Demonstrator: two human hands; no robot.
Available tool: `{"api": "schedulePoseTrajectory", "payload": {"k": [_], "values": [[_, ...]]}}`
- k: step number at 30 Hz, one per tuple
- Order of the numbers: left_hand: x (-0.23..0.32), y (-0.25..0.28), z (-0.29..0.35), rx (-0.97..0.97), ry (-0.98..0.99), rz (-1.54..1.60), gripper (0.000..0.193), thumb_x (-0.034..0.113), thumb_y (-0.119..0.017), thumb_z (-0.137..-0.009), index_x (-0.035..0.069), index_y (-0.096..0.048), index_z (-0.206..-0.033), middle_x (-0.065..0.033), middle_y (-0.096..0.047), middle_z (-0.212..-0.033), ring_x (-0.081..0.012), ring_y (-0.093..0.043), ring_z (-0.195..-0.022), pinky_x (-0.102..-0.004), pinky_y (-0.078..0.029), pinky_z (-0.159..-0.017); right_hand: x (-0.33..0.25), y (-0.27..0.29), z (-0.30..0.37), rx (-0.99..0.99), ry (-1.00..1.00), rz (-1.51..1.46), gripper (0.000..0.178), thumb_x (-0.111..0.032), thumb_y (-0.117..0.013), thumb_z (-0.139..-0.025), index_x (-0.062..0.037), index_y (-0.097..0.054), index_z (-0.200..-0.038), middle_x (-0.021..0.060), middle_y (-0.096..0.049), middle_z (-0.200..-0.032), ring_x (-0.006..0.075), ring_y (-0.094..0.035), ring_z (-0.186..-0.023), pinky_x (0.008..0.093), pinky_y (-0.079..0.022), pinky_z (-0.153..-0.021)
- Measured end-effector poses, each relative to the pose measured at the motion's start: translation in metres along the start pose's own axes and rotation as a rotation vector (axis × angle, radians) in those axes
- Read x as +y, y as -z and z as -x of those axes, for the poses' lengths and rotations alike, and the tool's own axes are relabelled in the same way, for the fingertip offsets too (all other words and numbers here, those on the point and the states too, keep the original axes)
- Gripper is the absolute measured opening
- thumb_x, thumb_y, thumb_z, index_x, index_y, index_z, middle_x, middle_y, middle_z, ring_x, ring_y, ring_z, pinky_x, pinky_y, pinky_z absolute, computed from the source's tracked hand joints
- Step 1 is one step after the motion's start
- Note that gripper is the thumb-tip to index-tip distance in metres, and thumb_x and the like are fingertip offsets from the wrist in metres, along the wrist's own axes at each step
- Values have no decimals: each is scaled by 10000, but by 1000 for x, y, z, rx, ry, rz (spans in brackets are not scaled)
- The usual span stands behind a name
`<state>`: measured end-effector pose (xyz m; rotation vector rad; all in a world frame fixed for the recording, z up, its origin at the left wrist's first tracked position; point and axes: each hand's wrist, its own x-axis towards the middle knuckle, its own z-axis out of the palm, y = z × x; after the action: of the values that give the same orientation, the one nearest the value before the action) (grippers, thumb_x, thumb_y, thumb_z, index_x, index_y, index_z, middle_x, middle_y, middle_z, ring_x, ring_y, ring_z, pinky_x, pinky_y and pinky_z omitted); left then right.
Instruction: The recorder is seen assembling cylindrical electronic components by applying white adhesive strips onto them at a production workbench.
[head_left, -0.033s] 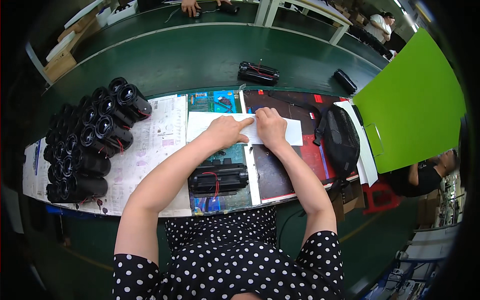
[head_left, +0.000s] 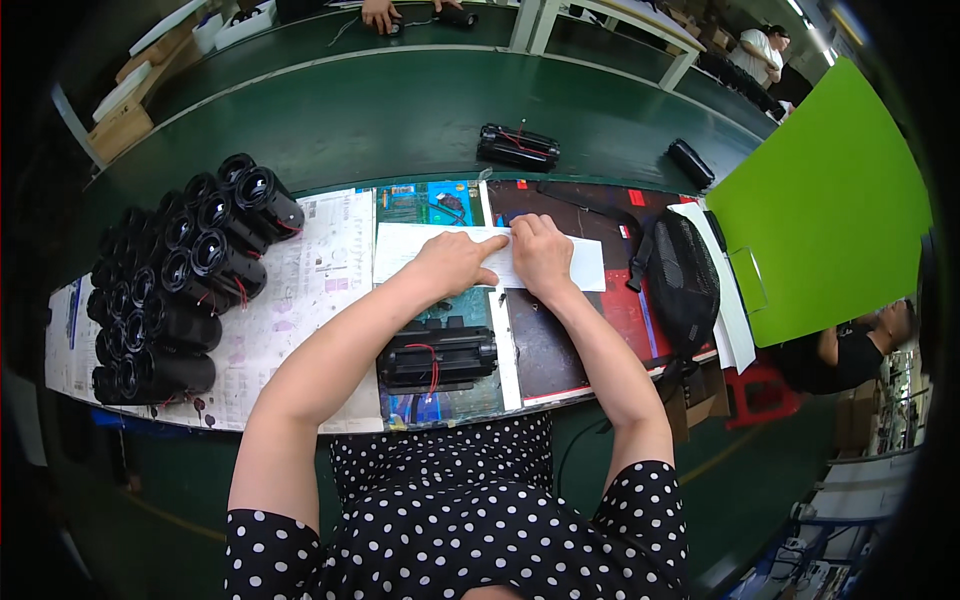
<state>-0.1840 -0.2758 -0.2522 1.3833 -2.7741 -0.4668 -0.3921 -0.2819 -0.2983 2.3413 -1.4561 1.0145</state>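
Observation:
A white sheet of paper (head_left: 588, 265) lies across the middle of the bench under both my hands. My left hand (head_left: 455, 262) rests on it, its index finger stretched toward the right hand and its thumb apart. Beside that fingertip, my right hand (head_left: 541, 255) presses on the paper with its fingers curled in. What those fingers hold, if anything, is hidden. Nearer to me lies a black ribbed plastic housing (head_left: 440, 360) with a thin red wire, below the sheet and apart from my hands.
Many black cylinders (head_left: 180, 260) crowd the bench's left side on newsprint. A black mesh bag (head_left: 683, 280) lies right, beside a bright green board (head_left: 820, 210). On the dark green surface beyond are a wired black housing (head_left: 517, 147) and a black cylinder (head_left: 690, 162). Another person's hands (head_left: 382, 14) show beyond.

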Motion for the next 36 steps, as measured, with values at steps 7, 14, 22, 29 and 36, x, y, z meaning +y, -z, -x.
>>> {"api": "schedulePoseTrajectory", "payload": {"k": [7, 14, 22, 29, 36], "values": [[7, 1, -4, -26, 59, 6, 811, 588, -750, -957, 237, -470, -1633, -249, -776, -986, -438, -763, -992, -529, -602, -904, -40, 85, -35, 229, -23, -100, 105, 24, -710, -798, -46, -674, -866, 65, -763, -1052, 299, -698, -940, 439, -564, -782], [-19, 15, 28, 1, 106, 662, 910, 464, -955, -798, 37, -556, -1495, -166, -760, -945, -257, -737, -902, -364, -551, -791, -70, 122, -44, 263, -239, -394, 58, 11, -725, -875, -31, -726, -913, 97, -785, -1133, 305, -720, -1043, 420, -569, -914], [-19, 6, 114, 401, 128, 1202, 306, 229, -912, -897, 80, -675, -1020, 19, -656, -935, -91, -610, -882, -300, -512, -853, -117, 97, -27, 147, -278, -648, 117, 8, -729, -907, -14, -761, -1018, 130, -779, -1167, 304, -728, -1116, 416, -567, -964], [-23, -14, 141, 589, 146, 1225, 170, 173, -801, -997, 74, -675, -938, 51, -644, -912, -55, -568, -867, -247, -453, -797, -138, 88, -14, 86, -289, -823, 117, -4, -737, -936, -4, -774, -1046, 118, -792, -1150, 243, -744, -1058, 365, -565, -911], [-4, 0, 179, 585, 153, 523, 158, 162, -787, -953, 44, -698, -898, -64, -651, -891, -225, -594, -902, -379, -473, -899, -137, 87, 45, -72, -597, -1005, 75, -26, -758, -957, 19, -794, -1004, 110, -802, -1081, 186, -736, -1009, 331, -564, -911]]}}
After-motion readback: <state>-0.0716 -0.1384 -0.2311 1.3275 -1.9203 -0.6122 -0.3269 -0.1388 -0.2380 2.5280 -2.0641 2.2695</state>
